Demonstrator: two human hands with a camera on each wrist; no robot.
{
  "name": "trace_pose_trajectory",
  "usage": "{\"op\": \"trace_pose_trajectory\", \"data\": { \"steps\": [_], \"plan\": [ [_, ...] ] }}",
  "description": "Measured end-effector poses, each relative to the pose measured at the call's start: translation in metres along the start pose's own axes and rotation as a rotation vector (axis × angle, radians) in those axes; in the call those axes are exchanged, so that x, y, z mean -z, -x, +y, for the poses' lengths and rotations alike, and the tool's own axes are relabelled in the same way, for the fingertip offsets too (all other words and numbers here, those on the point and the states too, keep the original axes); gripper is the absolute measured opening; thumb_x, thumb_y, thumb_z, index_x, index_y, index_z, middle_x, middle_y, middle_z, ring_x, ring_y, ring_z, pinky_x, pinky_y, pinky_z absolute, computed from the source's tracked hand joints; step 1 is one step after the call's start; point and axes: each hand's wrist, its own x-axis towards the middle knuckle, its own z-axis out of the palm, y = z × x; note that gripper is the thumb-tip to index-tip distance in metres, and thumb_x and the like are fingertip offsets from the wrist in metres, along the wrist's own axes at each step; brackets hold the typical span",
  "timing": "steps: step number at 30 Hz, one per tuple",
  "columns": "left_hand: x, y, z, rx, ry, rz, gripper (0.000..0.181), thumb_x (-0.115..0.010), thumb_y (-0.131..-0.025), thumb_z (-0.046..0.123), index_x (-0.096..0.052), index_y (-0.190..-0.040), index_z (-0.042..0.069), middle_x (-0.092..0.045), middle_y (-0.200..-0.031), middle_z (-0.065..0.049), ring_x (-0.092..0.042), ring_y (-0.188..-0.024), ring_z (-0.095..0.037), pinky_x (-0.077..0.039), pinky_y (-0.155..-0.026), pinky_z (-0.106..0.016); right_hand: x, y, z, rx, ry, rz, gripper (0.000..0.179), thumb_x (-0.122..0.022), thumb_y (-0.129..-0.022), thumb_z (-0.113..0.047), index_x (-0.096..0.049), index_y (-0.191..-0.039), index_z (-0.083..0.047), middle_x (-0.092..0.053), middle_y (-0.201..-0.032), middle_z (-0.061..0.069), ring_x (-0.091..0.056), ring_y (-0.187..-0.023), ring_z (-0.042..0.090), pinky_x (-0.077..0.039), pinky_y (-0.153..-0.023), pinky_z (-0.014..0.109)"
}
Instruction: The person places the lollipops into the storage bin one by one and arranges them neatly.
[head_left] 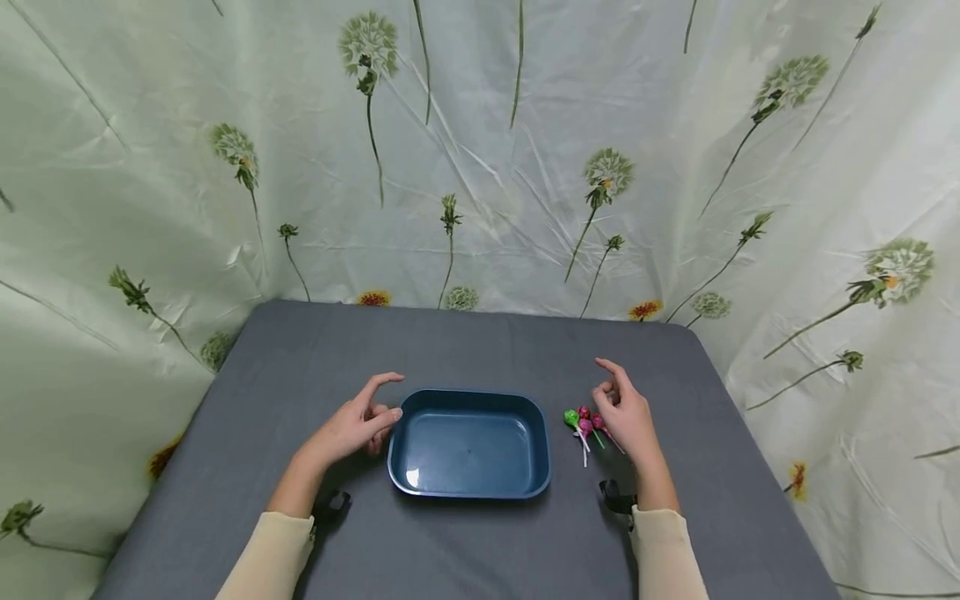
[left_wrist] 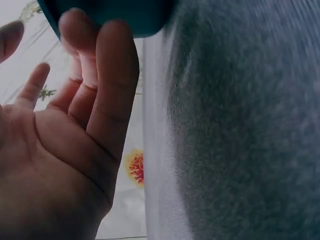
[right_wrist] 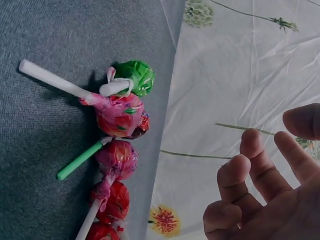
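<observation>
A blue rectangular tray (head_left: 469, 487) sits in the middle of the grey table. Beside its left end is my left hand (head_left: 347, 428), holding nothing, with its index finger extended and the others bent. Its fingertips overlap the tray's wall (left_wrist: 140, 17) in the left wrist view; whether they touch it I cannot tell. Several wrapped lollipops lie bunched to the right of the tray, among them a green lollipop (right_wrist: 140, 77) and a pink lollipop (right_wrist: 120, 115). My right hand (head_left: 628, 421) hovers by them, fingers loosely bent and apart from the sweets.
Grey cloth covers the table (head_left: 465, 554). Behind its far edge and along both sides hangs a pale curtain (head_left: 495, 167) printed with dandelions. A dark wrist camera (head_left: 618, 498) is strapped below the right hand.
</observation>
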Motion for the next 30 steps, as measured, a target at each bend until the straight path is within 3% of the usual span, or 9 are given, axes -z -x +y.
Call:
{"op": "trace_pose_trajectory", "data": {
  "steps": [3,11,19,30],
  "plan": [
    [-0.001,0.001,-0.002,0.005,0.057,-0.039,0.059,-0.061,-0.108,0.028,-0.032,-0.159,0.02,-0.055,-0.068,-0.003,-0.057,-0.054,-0.019,-0.055,-0.058,-0.037,-0.002,-0.001,0.001,0.007,0.01,-0.01,0.051,-0.055,-0.104,-0.016,-0.051,-0.154,-0.022,-0.066,-0.105,0.011,-0.051,-0.075,0.015,-0.04,-0.07,0.034],
    [-0.009,0.0,-0.009,0.037,0.082,-0.118,0.048,-0.058,-0.11,0.026,-0.039,-0.154,0.022,-0.055,-0.063,-0.003,-0.056,-0.05,-0.02,-0.054,-0.056,-0.037,-0.009,0.002,0.007,-0.005,0.023,-0.034,0.052,-0.058,-0.103,-0.016,-0.051,-0.154,-0.02,-0.068,-0.103,0.01,-0.05,-0.071,0.012,-0.04,-0.065,0.03],
    [-0.014,-0.004,-0.014,0.034,0.122,-0.128,0.049,-0.06,-0.108,0.026,-0.039,-0.153,0.022,-0.053,-0.063,-0.003,-0.054,-0.048,-0.019,-0.055,-0.055,-0.038,-0.018,0.009,0.012,-0.003,0.024,-0.053,0.051,-0.059,-0.102,-0.016,-0.053,-0.153,-0.02,-0.068,-0.1,0.009,-0.049,-0.066,0.013,-0.039,-0.059,0.028],
    [-0.016,-0.005,-0.02,0.029,0.173,-0.138,0.048,-0.059,-0.108,0.021,-0.038,-0.151,0.02,-0.051,-0.062,-0.002,-0.052,-0.047,-0.017,-0.054,-0.053,-0.036,-0.037,0.014,0.022,-0.025,0.104,-0.061,0.05,-0.057,-0.097,-0.014,-0.06,-0.146,-0.022,-0.062,-0.09,0.004,-0.046,-0.065,0.015,-0.035,-0.062,0.03]
  ]
}}
